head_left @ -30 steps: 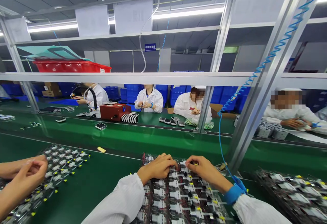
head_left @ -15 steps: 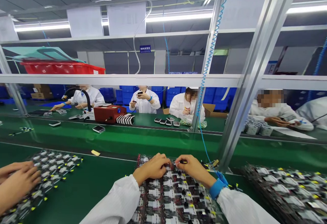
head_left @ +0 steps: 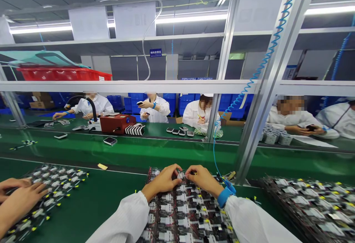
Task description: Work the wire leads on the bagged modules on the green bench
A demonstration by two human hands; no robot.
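Observation:
A long strip of small white electronic modules with black parts, yellow tabs and thin wires (head_left: 185, 213) lies on the green bench in front of me. My left hand (head_left: 162, 182) and my right hand (head_left: 201, 180) meet over its far end, fingertips pinching at a small part there. The fingers hide what they hold. A blue wrist strap (head_left: 226, 195) circles my right wrist. Another person's hands (head_left: 19, 198) rest on a similar strip (head_left: 52, 187) at the lower left.
A third strip of modules (head_left: 307, 209) lies to the right. A green conveyor belt (head_left: 138, 149) runs beyond a small yellow slip (head_left: 102, 166). An aluminium rack upright (head_left: 249, 150) and a blue coiled cord (head_left: 249, 91) stand to the right. Co-workers sit across the belt.
The view has turned slightly, shifting the scene left and down. My hands have drawn closer together over the strip's far end. The person at the left has moved their hands along their strip.

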